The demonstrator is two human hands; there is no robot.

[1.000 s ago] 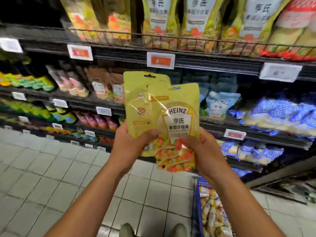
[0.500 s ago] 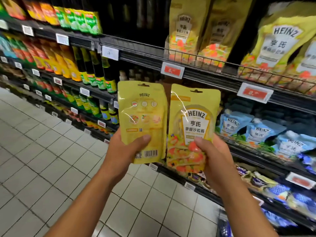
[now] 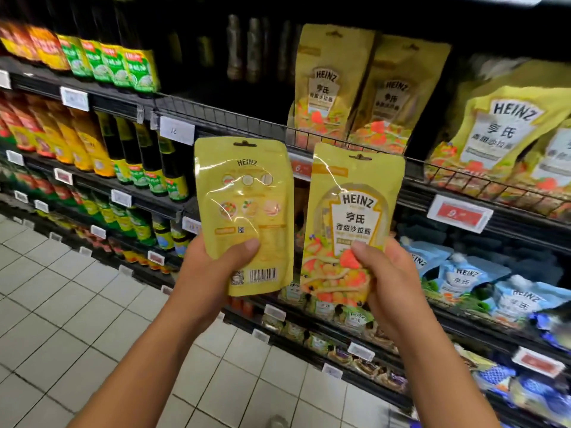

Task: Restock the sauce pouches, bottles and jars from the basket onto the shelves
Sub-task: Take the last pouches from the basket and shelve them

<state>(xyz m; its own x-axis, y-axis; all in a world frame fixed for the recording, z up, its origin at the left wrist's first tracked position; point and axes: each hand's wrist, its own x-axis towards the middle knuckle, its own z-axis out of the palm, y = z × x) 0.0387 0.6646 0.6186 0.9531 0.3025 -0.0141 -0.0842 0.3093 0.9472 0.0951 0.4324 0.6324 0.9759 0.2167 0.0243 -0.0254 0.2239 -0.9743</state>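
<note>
Left hand point(image 3: 213, 270) gripped the lower part of the back-facing pouch point(image 3: 244, 211). Its thumb lay across the side toward the camera and the other fingers were hidden behind the pack. This yellow pouch stood upright with the hang-hole at the top. The barcode was at the bottom edge, just below the thumb.

Right hand point(image 3: 386, 279) gripped the front-facing pouch point(image 3: 355, 217) the same way, with the thumb pressed on the printed salad picture and the fingers out of sight behind. This pouch was also yellow and upright, and showed a HEINZ label above Chinese text.

The 2 pouches were held side by side in the air with a narrow gap between them and their tops near the same height. Both were in front of the shelves, with their upper edges close to the wire rail point(image 3: 247, 125). Whether either touched the rail could not be told.

Behind the rail stood matching shelf pouches point(image 3: 327, 84), with 2 directly above the front-facing pouch. Larger yellow packs point(image 3: 500, 125) stood further right. A red price tag point(image 3: 458, 213) hung under the rail to the right, and a white price tag point(image 3: 177, 130) to the left.

On the next shelf down, blue pouches point(image 3: 463, 279) lay just right of the right hand. Left of the left hand were rows of dark bottles point(image 3: 148, 162) with green and yellow labels. The tiled floor point(image 3: 61, 304) filled the lower left.
</note>
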